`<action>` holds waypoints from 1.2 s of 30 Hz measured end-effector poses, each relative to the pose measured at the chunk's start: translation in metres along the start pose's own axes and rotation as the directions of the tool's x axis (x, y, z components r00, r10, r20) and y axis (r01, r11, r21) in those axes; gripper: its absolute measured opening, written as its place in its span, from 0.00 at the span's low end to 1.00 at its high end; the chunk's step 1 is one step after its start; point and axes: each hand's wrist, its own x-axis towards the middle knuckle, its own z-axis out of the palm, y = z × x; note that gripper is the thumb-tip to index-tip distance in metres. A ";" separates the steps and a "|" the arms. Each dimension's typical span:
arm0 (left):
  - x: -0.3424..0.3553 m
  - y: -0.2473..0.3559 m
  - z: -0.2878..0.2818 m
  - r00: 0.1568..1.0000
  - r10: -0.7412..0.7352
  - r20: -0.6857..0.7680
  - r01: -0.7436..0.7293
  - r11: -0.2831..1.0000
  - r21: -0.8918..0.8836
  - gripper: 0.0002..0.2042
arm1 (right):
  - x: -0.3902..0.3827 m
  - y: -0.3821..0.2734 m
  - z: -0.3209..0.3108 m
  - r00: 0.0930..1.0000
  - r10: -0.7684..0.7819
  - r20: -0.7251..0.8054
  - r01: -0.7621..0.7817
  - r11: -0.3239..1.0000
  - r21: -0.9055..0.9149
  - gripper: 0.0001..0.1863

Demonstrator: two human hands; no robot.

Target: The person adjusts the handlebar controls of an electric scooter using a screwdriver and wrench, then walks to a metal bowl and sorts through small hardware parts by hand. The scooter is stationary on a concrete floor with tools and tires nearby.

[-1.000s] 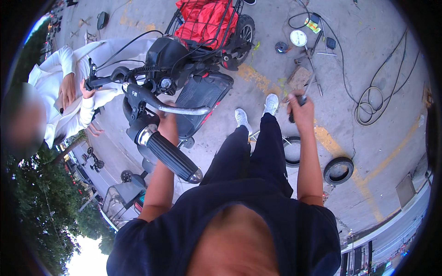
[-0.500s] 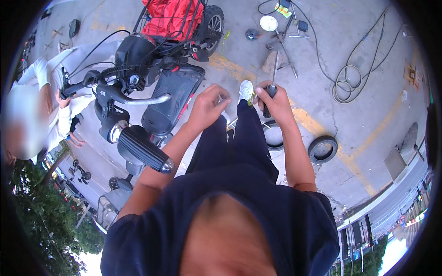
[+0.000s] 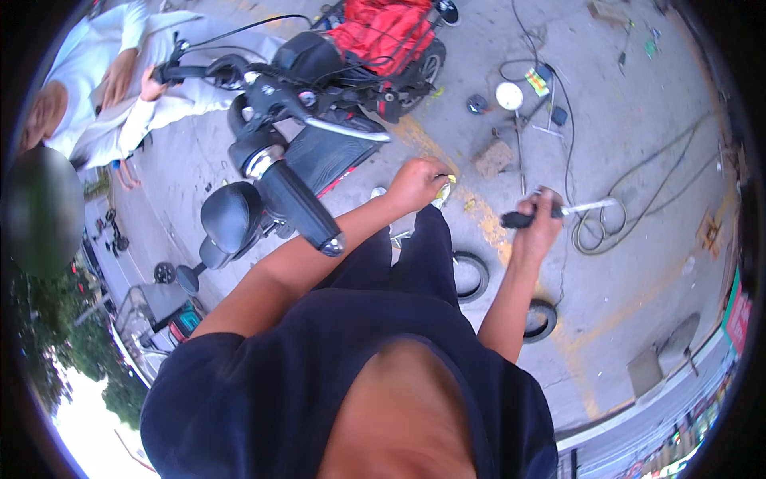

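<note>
We observe the right hand closed around the black handle of a screwdriver. The screwdriver lies roughly level across the fingers, handle end toward the left, metal shaft toward the right; in our view the shaft passes over a coiled hose on the ground. The shaft is slightly blurred.

We find the left hand in front of the body, over one of the shoes, with its fingers drawn close together. A yellow-green patch shows at the fingertips; we cannot tell whether the hand grips anything. The two hands are well apart.

To the left of the left hand we locate the scooter: black handlebar grip, metal brake lever and, farther back, red cloth. A co-worker in white stands at the far side, one hand on the other end of the handlebar.

On the ground we note two tyres, the first nearer the legs and the second below the right forearm.
</note>
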 end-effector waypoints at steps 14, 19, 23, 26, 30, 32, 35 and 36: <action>-0.001 0.004 -0.032 0.933 0.354 0.064 -0.355 0.882 0.309 0.07 | -0.038 0.021 0.016 0.990 0.139 0.030 -0.143 0.961 0.235 0.08; -0.014 -0.004 -0.058 0.969 0.213 0.124 -0.237 0.944 0.231 0.24 | -0.078 0.043 0.042 0.995 0.079 -0.055 -0.065 0.972 0.227 0.09; -0.049 -0.052 -0.093 0.989 -0.003 0.146 -0.019 0.988 0.153 0.13 | -0.119 0.067 0.071 0.977 0.043 -0.209 0.004 0.975 0.220 0.10; -0.078 -0.097 -0.145 1.000 0.014 -0.017 -0.015 0.999 -0.036 0.14 | -0.147 0.089 0.101 0.983 0.095 -0.160 -0.059 0.975 0.213 0.06; -0.077 -0.122 -0.204 0.983 -0.117 -0.140 0.027 0.855 -0.518 0.15 | -0.150 0.124 0.158 0.989 0.141 0.038 -0.146 0.970 0.196 0.10; -0.069 -0.117 -0.232 0.931 -0.229 0.285 0.346 0.297 -0.890 0.21 | -0.144 0.129 0.198 0.988 0.120 0.101 -0.137 0.974 0.181 0.12; -0.048 -0.103 -0.243 0.852 -0.045 0.521 0.514 -0.118 -0.850 0.25 | -0.123 0.134 0.244 0.981 0.072 0.179 -0.115 0.963 0.243 0.16; -0.042 -0.105 -0.242 0.853 -0.008 0.521 0.515 -0.146 -0.845 0.25 | -0.115 0.135 0.254 0.978 0.060 0.201 -0.111 0.961 0.252 0.17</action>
